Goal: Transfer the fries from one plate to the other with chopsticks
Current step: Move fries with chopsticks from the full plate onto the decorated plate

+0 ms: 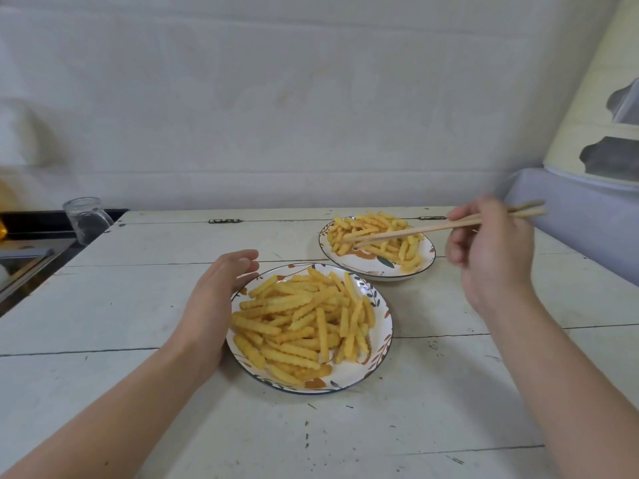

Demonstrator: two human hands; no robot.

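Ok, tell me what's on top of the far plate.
A heap of crinkle-cut fries lies on the far plate, with the chopsticks' tips over them, held by the right hand. The fries cover most of the plate's floor; whether the tips grip one is unclear.

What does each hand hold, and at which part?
Right hand grips the chopsticks near their back ends. Left hand holds nothing; it lies open beside the near plate.

On the white wooden table (138, 305) stand two plates with crinkle fries, the near plate (382, 344) in the middle and the far plate (427, 257) behind it to the right. The left hand (211, 302) rests with straight fingers against the left rim of the near plate. The right hand (491, 247) grips wooden chopsticks (415, 231), and their tips are in the fries on the far plate (373, 233); a glass jar (86, 219) stands at the table's far left edge.
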